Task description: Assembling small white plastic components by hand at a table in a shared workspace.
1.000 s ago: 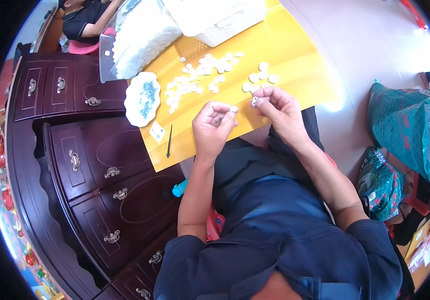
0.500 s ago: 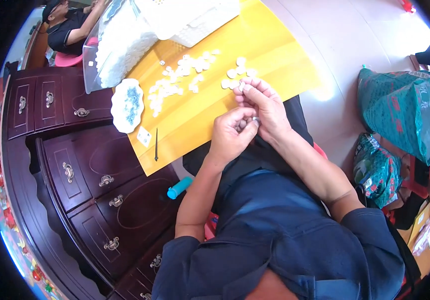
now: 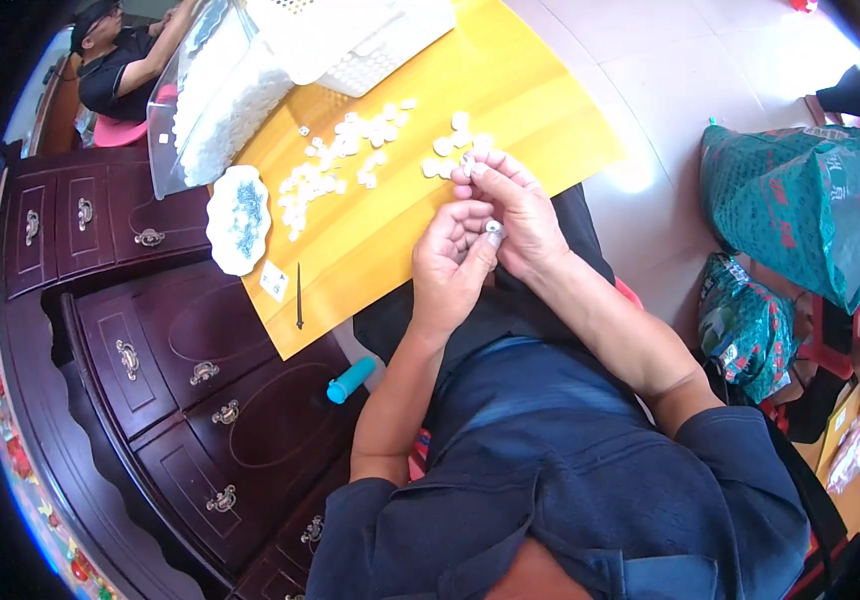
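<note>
My left hand point(image 3: 453, 262) is closed in front of my lap, its thumb and forefinger pinching a small round white piece with a dark centre point(image 3: 493, 228). Close beside it, my right hand point(image 3: 518, 208) pinches a small pale piece point(image 3: 467, 161) between thumb and fingertip, over the table edge. Just beyond those fingertips lies a small group of round white pieces point(image 3: 444, 146) on the yellow tabletop point(image 3: 370, 245). Farther left, many similar white pieces point(image 3: 326, 162) are scattered loosely. What my curled left fingers cover is hidden.
A scalloped white dish point(image 3: 220, 238) holds tiny blue bits. Near it lie a white card point(image 3: 273, 281) and a thin dark tool point(image 3: 299, 297). A clear bin of white pieces point(image 3: 225, 115) and a white basket point(image 3: 390, 62) stand behind. Dark drawers point(image 3: 150, 350) flank left; teal bags point(image 3: 790, 210) right.
The view has shifted slightly, so the table appears farther left. My left hand has turned a little, and the round piece between its thumb and forefinger now shows more clearly.
</note>
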The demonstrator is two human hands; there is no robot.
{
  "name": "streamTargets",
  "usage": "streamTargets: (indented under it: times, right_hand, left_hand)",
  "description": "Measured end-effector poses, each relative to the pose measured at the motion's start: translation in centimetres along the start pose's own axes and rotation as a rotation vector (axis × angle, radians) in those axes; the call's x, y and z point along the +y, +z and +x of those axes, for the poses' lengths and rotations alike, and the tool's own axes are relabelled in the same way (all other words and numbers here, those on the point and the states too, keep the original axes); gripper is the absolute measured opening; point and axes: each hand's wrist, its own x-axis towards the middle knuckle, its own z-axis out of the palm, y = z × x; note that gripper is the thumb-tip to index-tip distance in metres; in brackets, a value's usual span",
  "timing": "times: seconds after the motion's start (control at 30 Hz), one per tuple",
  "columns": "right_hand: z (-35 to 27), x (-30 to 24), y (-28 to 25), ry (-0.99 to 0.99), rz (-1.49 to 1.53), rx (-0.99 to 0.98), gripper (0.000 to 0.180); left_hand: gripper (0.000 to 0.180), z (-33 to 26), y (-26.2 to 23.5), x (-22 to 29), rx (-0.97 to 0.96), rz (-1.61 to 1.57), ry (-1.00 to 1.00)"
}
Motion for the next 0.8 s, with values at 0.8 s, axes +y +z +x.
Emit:
streamTargets:
  times: [0.8]
  right_hand:
    - [-0.8, 0.9, 0.0, -0.123, -0.752, -0.147, 0.013]
  left_hand:
    - [0.021, 0.9, -6.0, 2.7, 0.171, 0.153, 0.128]
